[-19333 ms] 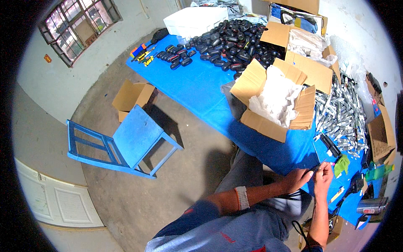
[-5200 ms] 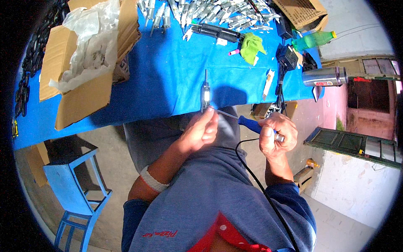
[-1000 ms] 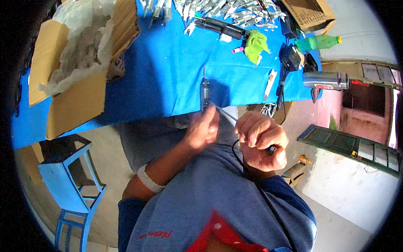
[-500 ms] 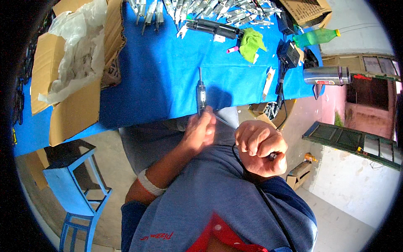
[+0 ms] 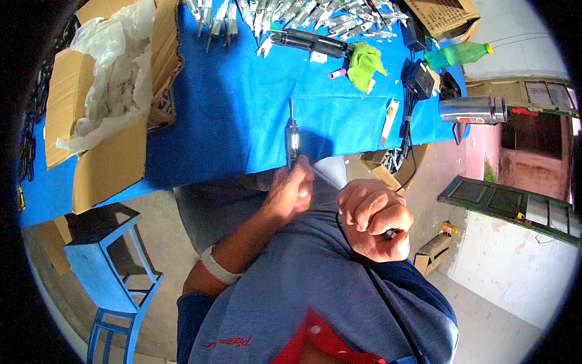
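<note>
My left hand (image 5: pixel 292 187) is closed around the near end of a slim dark device (image 5: pixel 293 138). That device has a pale, clear-looking window along its body and a thin metal rod at its far end, and it points away from me over the table's front edge. To its right, my right hand (image 5: pixel 376 215) is raised in a closed fist. A small dark bit shows between its curled fingers, but I cannot make out what it is. A black cord (image 5: pixel 394 309) passes behind that hand and runs down across my shirt.
Many similar slim grey pieces (image 5: pixel 297 15) are heaped at the back of the blue-covered table (image 5: pixel 224 121). Nearer lie a thick black tool (image 5: pixel 309 42), a green cloth (image 5: pixel 365 65) and a black adapter (image 5: pixel 418 79). An open carton (image 5: pixel 112 173) is left; a steel flask (image 5: pixel 470 110) stands right.
My right fist has shifted very slightly left and turned a little. My left hand keeps the same hold on the slim device, with barely any movement.
</note>
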A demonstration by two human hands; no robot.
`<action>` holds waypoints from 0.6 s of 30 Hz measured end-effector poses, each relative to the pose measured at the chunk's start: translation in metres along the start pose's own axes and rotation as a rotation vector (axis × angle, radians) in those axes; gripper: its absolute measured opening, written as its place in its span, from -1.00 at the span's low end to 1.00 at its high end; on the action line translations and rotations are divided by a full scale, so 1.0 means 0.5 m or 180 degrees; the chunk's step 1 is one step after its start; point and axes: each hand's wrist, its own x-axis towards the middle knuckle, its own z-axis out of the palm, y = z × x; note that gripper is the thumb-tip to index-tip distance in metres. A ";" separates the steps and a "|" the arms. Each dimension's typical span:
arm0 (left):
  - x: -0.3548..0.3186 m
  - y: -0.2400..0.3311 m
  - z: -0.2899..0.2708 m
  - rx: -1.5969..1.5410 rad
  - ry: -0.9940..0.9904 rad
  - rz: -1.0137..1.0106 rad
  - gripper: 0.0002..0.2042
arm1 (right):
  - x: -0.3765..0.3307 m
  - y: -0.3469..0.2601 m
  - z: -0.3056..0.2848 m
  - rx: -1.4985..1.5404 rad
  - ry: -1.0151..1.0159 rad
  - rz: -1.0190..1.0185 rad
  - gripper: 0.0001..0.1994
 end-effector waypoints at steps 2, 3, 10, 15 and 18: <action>0.000 -0.001 0.000 -0.0030 0.0014 -0.0019 -0.60 | -0.005 0.002 -0.001 -0.0002 0.0027 0.0032 -0.56; -0.001 -0.001 0.000 -0.0036 -0.0006 -0.0002 -0.60 | -0.005 0.003 -0.001 0.0010 0.0040 0.0005 -0.57; 0.002 0.000 -0.006 0.0049 -0.0080 -0.0108 -0.62 | -0.008 0.005 0.003 -0.0012 0.0099 -0.0110 -0.58; 0.003 0.001 -0.004 0.0063 -0.0030 -0.0135 -0.61 | -0.008 0.008 0.002 0.0017 0.0091 -0.0148 -0.58; 0.002 0.001 -0.004 0.0064 0.0008 -0.0126 -0.60 | -0.008 0.011 0.004 0.0007 0.0084 -0.0191 -0.58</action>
